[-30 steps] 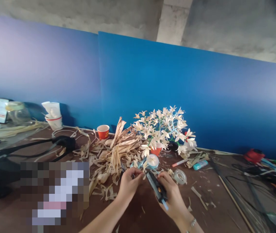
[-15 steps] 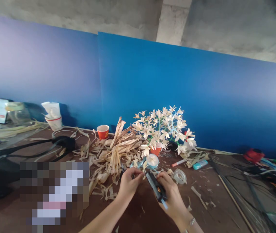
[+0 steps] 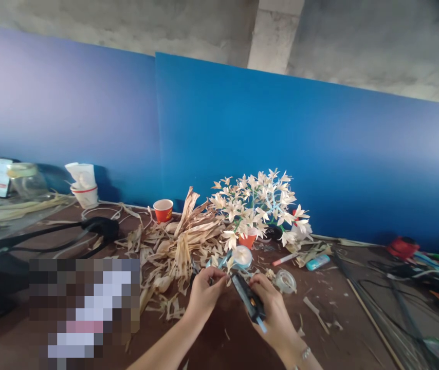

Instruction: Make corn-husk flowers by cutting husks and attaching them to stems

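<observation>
In my right hand [image 3: 271, 298] is a black glue gun [image 3: 247, 297], its tip toward my left hand and a pale glue stick poking out of its rear. My left hand [image 3: 208, 289] is closed in a pinch on a small cream husk flower [image 3: 230, 268], close by the gun's tip; the fingers partly hide it. Just beyond the hands lies a roll of light blue tape [image 3: 241, 255]. Behind it, many cream flowers [image 3: 258, 200] on stems stand in a red paper cup [image 3: 248, 239].
Dried corn husks [image 3: 188, 241] lie heaped left of the flowers, near another red cup [image 3: 163, 210]. A clear tape roll [image 3: 286, 281], a marker [image 3: 284, 259] and a turquoise item [image 3: 317, 262] lie to the right. Cables and thin rods [image 3: 373, 318] cover the far right. A blue panel [image 3: 242, 128] stands behind.
Both hands and the glue gun hold nearly the same position. Only a very slight shift of the whole view shows.
</observation>
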The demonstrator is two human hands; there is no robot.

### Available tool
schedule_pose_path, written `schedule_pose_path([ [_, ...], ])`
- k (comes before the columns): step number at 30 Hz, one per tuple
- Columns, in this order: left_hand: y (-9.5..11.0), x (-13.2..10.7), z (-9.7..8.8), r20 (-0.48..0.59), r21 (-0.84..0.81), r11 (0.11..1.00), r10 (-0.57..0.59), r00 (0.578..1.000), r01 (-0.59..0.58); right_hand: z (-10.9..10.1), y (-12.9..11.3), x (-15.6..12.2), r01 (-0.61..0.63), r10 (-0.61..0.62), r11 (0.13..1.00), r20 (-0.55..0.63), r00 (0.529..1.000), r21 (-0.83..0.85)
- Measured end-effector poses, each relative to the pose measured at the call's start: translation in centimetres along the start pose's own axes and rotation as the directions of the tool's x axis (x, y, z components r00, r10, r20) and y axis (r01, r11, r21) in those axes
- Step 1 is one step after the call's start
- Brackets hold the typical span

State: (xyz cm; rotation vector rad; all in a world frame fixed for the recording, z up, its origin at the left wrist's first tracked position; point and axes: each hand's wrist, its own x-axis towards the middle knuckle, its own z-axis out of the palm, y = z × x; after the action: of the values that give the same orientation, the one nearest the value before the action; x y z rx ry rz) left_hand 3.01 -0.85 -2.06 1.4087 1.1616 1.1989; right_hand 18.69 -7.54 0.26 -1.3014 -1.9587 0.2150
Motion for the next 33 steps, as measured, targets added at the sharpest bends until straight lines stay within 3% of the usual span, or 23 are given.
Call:
schedule_pose_path([
  [11,-0.6,0.2,0.0,-0.017,0.038,0.998,0.056,0.998,-0.055,-0.4,-0.1,-0.1,-0.006,0.007,0.999,0.012,1.000,-0.042],
  [14,-0.4,0.1,-0.4,-0.030,0.190,0.972,0.147,0.989,-0.139,-0.5,-0.7,-0.2,0.039,-0.038,0.999,0.055,0.998,-0.020],
  [18,0.5,-0.4,-0.7,0.081,0.472,0.821,0.324,0.943,-0.323,-1.4,-0.9,-0.2,0.080,-0.076,0.995,0.070,0.995,-0.057],
  [20,0.8,-0.6,-0.7,0.143,0.506,0.776,0.355,0.924,-0.377,-2.6,-0.4,-0.2,-0.025,0.028,0.983,0.013,1.000,-0.181],
  [21,0.9,-0.7,-0.6,0.153,0.493,0.780,0.358,0.921,-0.385,-3.4,0.0,-0.3,-0.135,0.132,0.955,-0.028,0.991,-0.263],
  [24,0.6,-0.4,-0.6,0.087,0.364,0.874,0.310,0.947,-0.320,-5.5,1.8,-1.0,-0.420,0.441,0.780,-0.068,0.895,-0.464],
  [26,0.1,0.0,-0.6,0.007,0.253,0.943,0.223,0.975,-0.218,-6.1,3.2,-1.7,-0.495,0.563,0.700,-0.028,0.826,-0.515],
  [29,-0.7,0.5,-0.6,-0.051,0.142,0.986,0.100,0.994,-0.091,-5.6,4.6,-2.9,-0.536,0.633,0.655,-0.001,0.774,-0.532],
  [33,-1.0,0.7,-0.7,-0.047,0.092,0.995,0.038,0.998,-0.034,-4.7,4.7,-3.5,-0.575,0.686,0.578,-0.036,0.726,-0.579],
])
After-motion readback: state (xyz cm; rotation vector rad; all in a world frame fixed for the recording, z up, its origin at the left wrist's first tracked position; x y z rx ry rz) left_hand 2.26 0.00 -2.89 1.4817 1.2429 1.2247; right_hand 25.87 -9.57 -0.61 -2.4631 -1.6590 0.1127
